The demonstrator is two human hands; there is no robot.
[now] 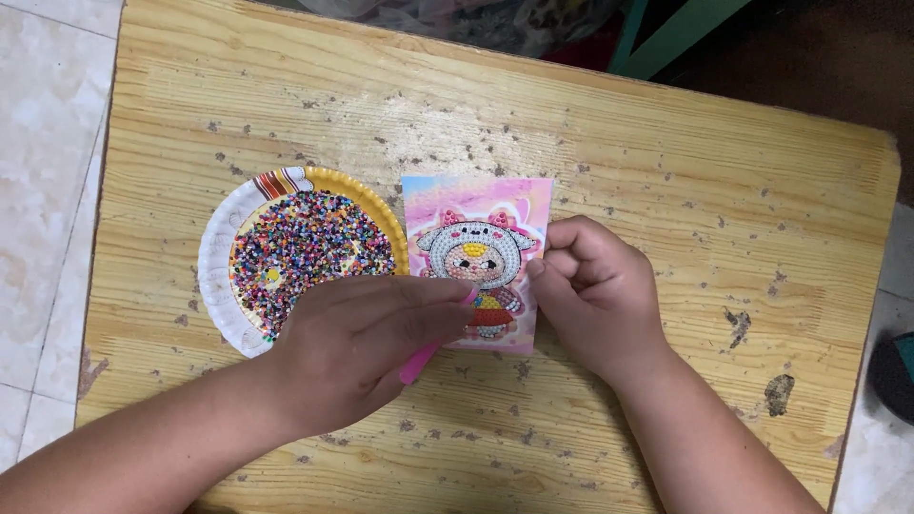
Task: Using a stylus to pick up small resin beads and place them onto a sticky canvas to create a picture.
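Beadwork on a small picture card, well along by the look of it.

My left hand (367, 343) is closed around a pink pen tool (424, 357), its tip down on the pink card (478, 262) in the middle of the wooden table (666, 143), while my right hand (595, 295) is curled with its fingertips pinching the card's right edge to hold it flat. The card shows a little cartoon figure in a grey hood; its face, hood and the red and yellow patch below already glitter with tiny stones, so I judge most of the figure filled, though my left hand hides the lower left part and I cannot tell what remains there. Just to the card's left, touching its edge, sits a paper plate (221, 252) heaped with mixed coloured beads (305, 247).
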